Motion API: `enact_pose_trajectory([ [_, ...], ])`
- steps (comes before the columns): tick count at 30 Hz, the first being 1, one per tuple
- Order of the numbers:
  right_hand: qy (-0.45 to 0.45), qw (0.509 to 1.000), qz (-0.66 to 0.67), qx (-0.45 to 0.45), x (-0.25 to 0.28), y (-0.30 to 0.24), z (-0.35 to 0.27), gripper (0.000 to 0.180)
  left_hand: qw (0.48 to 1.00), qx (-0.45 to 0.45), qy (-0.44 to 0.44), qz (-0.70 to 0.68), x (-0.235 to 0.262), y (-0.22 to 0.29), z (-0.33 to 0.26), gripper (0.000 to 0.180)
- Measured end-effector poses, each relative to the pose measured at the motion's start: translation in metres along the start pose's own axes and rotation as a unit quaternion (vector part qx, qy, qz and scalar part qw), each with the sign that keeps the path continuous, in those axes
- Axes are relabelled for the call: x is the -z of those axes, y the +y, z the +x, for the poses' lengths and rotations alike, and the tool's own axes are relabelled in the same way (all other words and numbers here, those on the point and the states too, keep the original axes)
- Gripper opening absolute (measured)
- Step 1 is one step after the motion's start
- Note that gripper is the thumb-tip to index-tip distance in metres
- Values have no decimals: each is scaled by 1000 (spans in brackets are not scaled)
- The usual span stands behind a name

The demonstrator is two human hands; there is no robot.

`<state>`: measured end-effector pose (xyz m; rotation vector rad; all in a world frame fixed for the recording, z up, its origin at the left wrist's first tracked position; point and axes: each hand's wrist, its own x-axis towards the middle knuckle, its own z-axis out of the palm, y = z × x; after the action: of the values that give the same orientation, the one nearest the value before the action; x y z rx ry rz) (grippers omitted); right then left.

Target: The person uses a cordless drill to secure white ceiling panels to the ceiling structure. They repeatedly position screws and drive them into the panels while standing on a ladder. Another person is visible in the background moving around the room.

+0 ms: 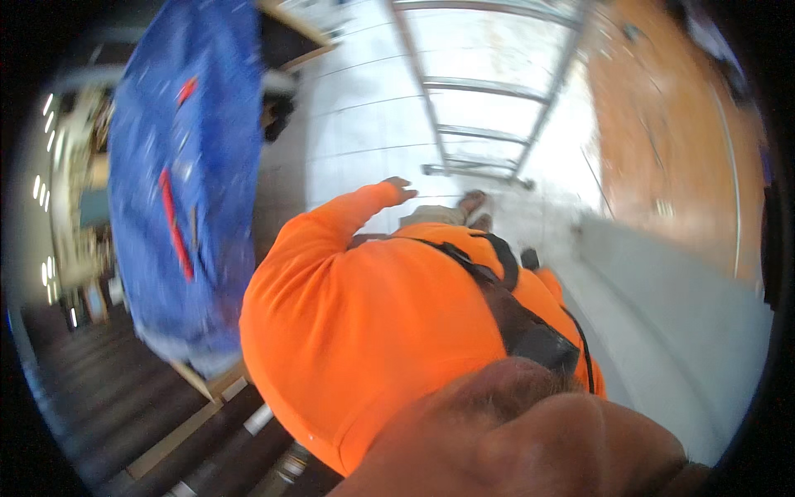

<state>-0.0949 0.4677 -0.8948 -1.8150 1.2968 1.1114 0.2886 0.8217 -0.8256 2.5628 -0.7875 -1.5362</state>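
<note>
My left hand [400,189] hangs at the end of an orange sleeve over the white tiled floor [356,124]. Its fingers look loosely apart, and I see nothing in them. The nearest thing on that side is a table draped in a blue tarp [224,141], out of the hand's touch. On the tarp lie a long thin red object [175,224] and a smaller red object [187,89], both blurred. My right sleeve [548,283] shows beside my body, with a small dark object [530,258] near its end; the right hand itself does not show.
A metal ladder [484,86] stands ahead of my feet. An orange-brown panel [662,141] is at the right, with a grey panel [679,306] nearer. A dark strap and pouch [534,335] cross my body. Dark ridged flooring [99,381] lies at the lower left.
</note>
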Motion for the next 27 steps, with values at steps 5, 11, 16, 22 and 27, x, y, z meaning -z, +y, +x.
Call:
enact_pose_trajectory([
  [5,14,995,-21,96,11,-79,31,26,987,103,54,-112,-27,-48,-81,76],
  [11,2,977,-50,206,25,-209,39,27,968,155,88,-175,-53,-100,-103,78],
  [16,-16,965,-74,250,-7,-323,27,28,954,128,79,-257,-15,-136,-114,81],
  [22,-22,961,-130,245,-58,-436,6,30,947,149,149,-242,10,-273,-109,77],
  [27,-10,963,-155,222,-80,-493,-6,32,925,214,178,-260,63,-384,-115,74],
])
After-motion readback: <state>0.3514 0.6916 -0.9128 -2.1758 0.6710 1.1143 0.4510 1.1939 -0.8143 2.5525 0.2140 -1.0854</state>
